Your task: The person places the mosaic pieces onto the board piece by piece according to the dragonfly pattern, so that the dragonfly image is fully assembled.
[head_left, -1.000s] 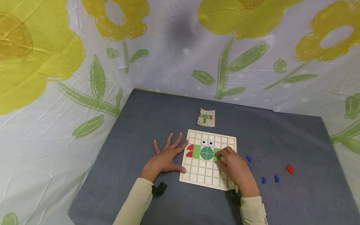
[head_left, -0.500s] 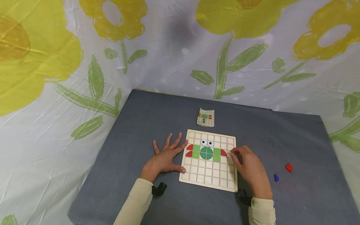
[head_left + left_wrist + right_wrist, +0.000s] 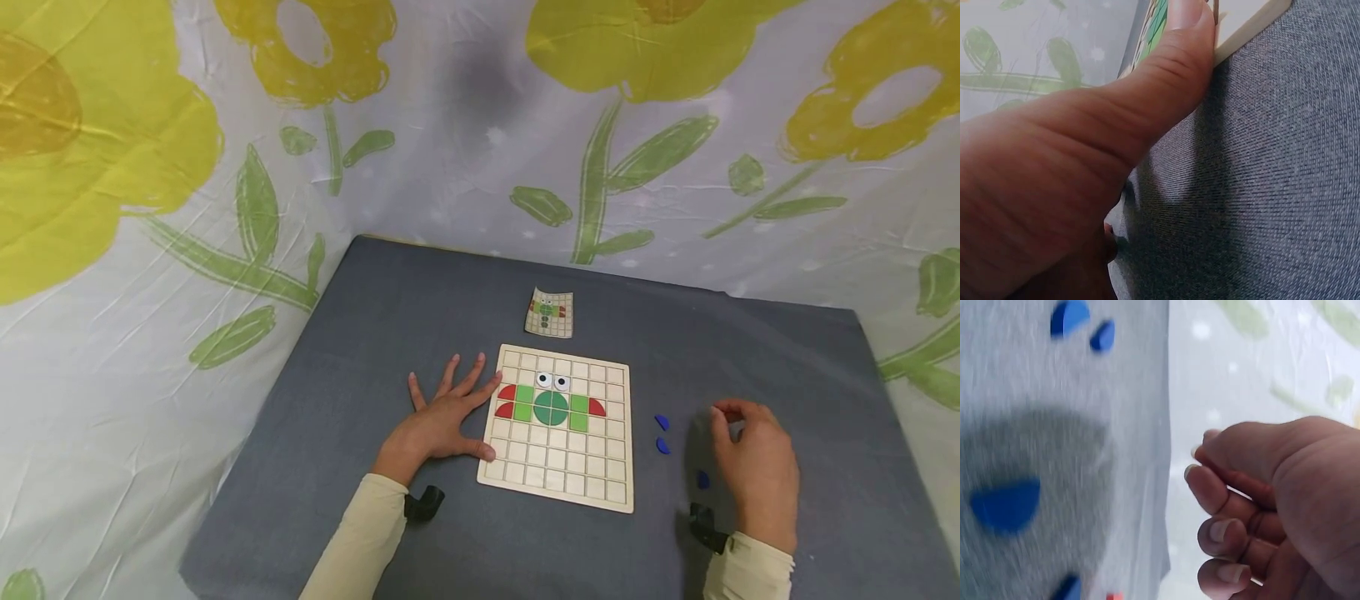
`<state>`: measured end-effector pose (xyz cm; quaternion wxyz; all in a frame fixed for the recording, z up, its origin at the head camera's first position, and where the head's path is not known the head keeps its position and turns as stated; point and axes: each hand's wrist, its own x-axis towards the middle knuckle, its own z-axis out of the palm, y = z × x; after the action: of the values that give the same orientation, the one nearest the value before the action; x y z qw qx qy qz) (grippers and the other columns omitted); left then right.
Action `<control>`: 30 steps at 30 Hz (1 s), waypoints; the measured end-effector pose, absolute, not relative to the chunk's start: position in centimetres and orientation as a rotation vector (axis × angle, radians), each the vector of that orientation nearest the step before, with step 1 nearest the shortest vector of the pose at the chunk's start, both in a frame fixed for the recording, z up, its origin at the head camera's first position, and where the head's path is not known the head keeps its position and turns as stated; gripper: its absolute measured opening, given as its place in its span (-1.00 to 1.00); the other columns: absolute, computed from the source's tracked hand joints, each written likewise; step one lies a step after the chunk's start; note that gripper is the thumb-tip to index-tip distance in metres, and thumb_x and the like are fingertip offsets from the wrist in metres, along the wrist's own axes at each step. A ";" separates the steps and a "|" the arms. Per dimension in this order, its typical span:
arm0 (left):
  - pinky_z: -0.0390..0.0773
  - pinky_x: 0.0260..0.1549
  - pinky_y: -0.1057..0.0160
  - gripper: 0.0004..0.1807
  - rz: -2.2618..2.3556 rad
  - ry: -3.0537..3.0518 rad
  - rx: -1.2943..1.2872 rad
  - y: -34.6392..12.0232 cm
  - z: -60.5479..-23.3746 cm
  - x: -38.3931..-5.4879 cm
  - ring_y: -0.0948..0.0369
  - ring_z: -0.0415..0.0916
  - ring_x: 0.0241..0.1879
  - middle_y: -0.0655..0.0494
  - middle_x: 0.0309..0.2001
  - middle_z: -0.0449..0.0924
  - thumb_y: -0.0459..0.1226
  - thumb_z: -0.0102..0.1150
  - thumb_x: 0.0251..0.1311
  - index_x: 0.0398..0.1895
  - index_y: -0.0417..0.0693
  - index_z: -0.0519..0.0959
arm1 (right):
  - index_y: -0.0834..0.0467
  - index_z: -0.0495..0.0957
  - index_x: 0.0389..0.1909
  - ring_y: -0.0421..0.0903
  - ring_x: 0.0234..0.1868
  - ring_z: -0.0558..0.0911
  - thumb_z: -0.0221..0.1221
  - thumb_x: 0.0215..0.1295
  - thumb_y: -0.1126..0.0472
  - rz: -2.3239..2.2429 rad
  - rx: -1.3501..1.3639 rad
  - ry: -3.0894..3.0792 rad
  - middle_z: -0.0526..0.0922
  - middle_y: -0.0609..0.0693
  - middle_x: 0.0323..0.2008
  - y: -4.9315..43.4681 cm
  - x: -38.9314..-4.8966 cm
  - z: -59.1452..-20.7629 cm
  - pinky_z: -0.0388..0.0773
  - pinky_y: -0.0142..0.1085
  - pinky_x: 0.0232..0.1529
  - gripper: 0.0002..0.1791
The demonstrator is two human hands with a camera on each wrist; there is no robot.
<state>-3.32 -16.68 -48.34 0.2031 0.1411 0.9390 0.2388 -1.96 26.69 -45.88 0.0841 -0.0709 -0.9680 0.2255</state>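
Grid board [image 3: 555, 482]: flat on the grey table [image 3: 420, 283]; its cells hold two eye pieces [image 3: 562, 383], a dark green circle [image 3: 546, 402], light green pieces [image 3: 523, 403] and three red pieces [image 3: 507, 393].
Left hand [image 3: 442, 421]: fingers spread apart, touching the board's left edge.
Right hand [image 3: 757, 454]: fingers loosely curled, thumb close to index, right of the blue pieces [image 3: 663, 446].
Picture card [image 3: 551, 313]: behind the board.

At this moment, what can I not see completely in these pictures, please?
Red piece and lowest blue piece: right wrist view, cut by the bottom edge.
Board: left wrist view, partly hidden by the left thumb and cut by the top edge.
Card: head view, printed details too small.
Tabletop: head view, partly behind the right hand.
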 end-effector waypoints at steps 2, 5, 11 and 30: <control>-0.62 0.28 -0.68 0.35 0.660 2.619 0.393 -16.7 -48.3 -3.3 -0.14 -0.53 0.70 0.17 0.75 -0.29 0.28 0.62 -0.14 0.73 0.36 0.05 | 0.24 0.70 0.04 0.14 -0.25 0.64 0.23 0.56 0.14 0.671 -0.282 -2.890 0.69 0.21 -0.08 27.5 -1.8 -45.9 0.46 -0.09 -0.42 -0.74; -0.62 0.28 -0.68 0.35 0.657 2.621 0.394 -16.7 -48.4 -3.4 -0.14 -0.54 0.70 0.17 0.75 -0.29 0.28 0.62 -0.14 0.73 0.36 0.05 | 0.25 0.69 0.06 0.14 -0.24 0.64 0.20 0.57 0.15 0.672 -0.385 -2.915 0.68 0.25 -0.06 28.8 -1.5 -46.0 0.44 -0.10 -0.42 -0.73; -0.64 0.28 -0.67 0.35 0.661 2.620 0.390 -16.6 -48.4 -3.4 -0.11 -0.56 0.70 0.19 0.74 -0.31 0.29 0.61 -0.13 0.73 0.38 0.02 | 0.30 0.64 0.14 0.24 -0.16 0.66 0.14 0.58 0.19 0.680 -0.554 -2.960 0.66 0.32 0.02 31.0 -1.0 -46.1 0.52 0.05 -0.34 -0.69; -0.64 0.27 -0.68 0.35 0.675 2.623 0.390 -16.6 -48.4 -3.4 -0.13 -0.54 0.70 0.18 0.75 -0.29 0.28 0.63 -0.14 0.73 0.39 0.04 | 0.37 0.56 0.21 0.50 0.07 0.55 0.24 0.50 0.13 0.667 -0.739 -3.030 0.60 0.46 0.08 34.1 -0.3 -47.4 0.47 0.35 -0.05 -0.55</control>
<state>-3.41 -16.63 -48.43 0.2010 0.1397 0.9390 0.2417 -0.34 34.08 -47.39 -0.0237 -0.2318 -0.9497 0.2092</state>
